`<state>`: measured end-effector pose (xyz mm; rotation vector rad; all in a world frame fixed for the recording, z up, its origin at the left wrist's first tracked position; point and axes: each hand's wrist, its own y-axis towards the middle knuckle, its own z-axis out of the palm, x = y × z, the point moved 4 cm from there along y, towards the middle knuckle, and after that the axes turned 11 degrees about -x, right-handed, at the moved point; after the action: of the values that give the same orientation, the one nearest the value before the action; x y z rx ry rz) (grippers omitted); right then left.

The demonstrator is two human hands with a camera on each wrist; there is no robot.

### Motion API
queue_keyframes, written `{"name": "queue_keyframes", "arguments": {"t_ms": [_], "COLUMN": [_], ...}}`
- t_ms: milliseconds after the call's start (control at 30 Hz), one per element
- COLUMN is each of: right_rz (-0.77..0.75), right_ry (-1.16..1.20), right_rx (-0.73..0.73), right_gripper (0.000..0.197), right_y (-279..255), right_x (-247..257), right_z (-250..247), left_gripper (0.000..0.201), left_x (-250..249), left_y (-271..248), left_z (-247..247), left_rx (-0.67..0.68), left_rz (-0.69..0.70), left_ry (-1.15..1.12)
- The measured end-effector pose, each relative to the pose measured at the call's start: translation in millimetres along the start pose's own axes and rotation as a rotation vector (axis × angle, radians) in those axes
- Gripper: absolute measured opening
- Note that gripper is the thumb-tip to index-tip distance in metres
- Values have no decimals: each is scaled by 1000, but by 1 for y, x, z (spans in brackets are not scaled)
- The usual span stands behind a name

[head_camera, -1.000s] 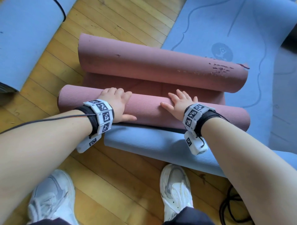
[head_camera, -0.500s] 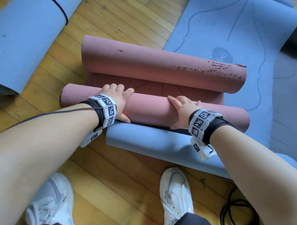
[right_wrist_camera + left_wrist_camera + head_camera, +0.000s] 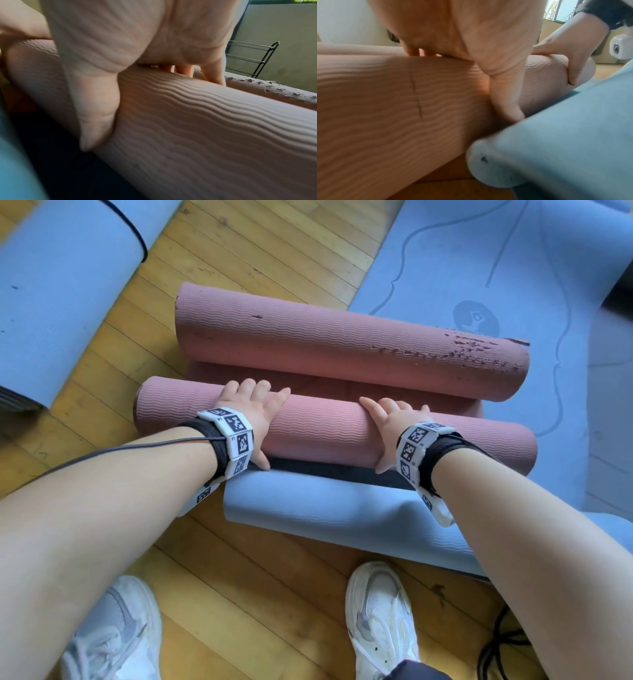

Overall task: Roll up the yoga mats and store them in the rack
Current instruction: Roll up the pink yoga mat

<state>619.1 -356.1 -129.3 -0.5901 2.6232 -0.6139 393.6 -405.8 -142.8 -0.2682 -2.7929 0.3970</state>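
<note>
My left hand (image 3: pixel 251 419) and right hand (image 3: pixel 394 424) both lie over the nearer roll of the ribbed pink foam yoga mat (image 3: pixel 329 429), fingers curved over its top and thumbs down its near side, gripping it. From the head view I count two pink rolls, joined by a flat strip, the far roll (image 3: pixel 342 344) chipped at one end; three light-blue foam mats (image 3: pixel 342 515) surround them on the wooden plank floor (image 3: pixel 260 611), beside my two white sneakers (image 3: pixel 380 614). My left wrist view adds a dark slit (image 3: pixel 417 94) in the pink mat. Only my right wrist view shows the black metal rack (image 3: pixel 252 59), standing by the wall.
</note>
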Motion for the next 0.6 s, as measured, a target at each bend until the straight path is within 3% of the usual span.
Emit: {"name": "queue_keyframes", "arguments": {"t_ms": [167,300,500,600], "right_rz": [-28,-69,-196,-176], "right_ry": [25,11,-21,53], "right_rx": [-62,-95,125,134], "right_gripper": [125,121,123,123], "right_y": [1,-6,-30,-33], "right_x": [-1,-5,4,12], "right_z": [-11,-19,-8,8], "left_gripper": [116,109,110,111], "left_x": [2,2,-6,-8], "left_y": [0,-4,-36,-41], "left_z": [-8,-24,-15,-7], "left_rx": [-7,-8,83,127], "left_rz": [-21,45,233,252], "left_ry": [-29,-1,1,-40]}}
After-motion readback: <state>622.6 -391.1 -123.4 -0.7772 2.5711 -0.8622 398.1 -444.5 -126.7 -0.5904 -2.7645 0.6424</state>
